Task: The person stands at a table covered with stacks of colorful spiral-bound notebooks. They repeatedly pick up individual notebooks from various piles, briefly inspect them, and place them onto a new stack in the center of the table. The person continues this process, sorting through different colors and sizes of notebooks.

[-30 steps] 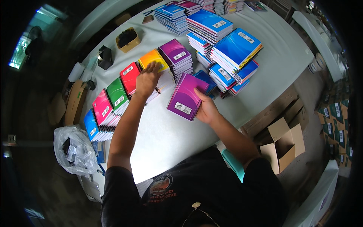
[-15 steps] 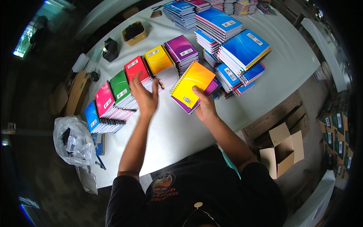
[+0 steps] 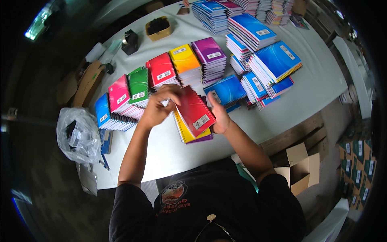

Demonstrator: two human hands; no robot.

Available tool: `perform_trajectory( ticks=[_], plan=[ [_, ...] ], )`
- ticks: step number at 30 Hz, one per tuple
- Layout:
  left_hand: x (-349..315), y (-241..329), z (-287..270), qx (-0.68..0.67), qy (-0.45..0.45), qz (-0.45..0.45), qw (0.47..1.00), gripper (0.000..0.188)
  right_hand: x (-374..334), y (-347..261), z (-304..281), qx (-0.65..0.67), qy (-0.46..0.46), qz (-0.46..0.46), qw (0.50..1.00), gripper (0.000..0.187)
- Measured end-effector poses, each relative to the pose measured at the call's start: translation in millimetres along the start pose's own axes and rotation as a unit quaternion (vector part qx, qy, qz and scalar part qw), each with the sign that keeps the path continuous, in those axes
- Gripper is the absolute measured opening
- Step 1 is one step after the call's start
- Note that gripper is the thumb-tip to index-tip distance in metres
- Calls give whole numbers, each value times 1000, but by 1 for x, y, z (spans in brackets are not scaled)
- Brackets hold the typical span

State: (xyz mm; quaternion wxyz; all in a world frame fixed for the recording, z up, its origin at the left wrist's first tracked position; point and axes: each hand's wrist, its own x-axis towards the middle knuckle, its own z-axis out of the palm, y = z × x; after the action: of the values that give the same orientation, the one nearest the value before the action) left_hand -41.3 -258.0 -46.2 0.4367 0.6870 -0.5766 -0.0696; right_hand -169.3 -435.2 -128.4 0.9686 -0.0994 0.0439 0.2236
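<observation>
My left hand pinches a red spiral notebook by its upper left edge. The red notebook lies slanted over a yellow notebook and a purple one. My right hand grips this small pile from its right side, thumb raised along the edge and fingers mostly hidden beneath. Beyond my hands runs a slanting row of notebook stacks: blue, pink, green, red, yellow and purple.
Blue notebooks are piled crosswise at the right, with more stacks behind. A clear plastic bag sits at the table's left edge. A tape dispenser and a tan tub stand farther back. An open carton is below right.
My left hand, empty before over the red stack, now holds a red notebook and has brought it onto the yellow and purple ones. My right hand's thumb has come off the yellow cover.
</observation>
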Motion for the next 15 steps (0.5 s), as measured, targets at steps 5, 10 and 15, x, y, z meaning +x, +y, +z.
perform_trajectory(
  ticks=[5,10,15],
  plan=[
    [-36,-23,-29,489,145,-177,842,37,5,16,5,-21,54,-15,998,41],
    [-61,-22,-34,-41,460,-190,866,22,20,29,14,-144,56,-138,978,49],
    [-79,20,39,45,339,-317,885,36,38,53,18,-151,61,-211,964,48]
  ],
)
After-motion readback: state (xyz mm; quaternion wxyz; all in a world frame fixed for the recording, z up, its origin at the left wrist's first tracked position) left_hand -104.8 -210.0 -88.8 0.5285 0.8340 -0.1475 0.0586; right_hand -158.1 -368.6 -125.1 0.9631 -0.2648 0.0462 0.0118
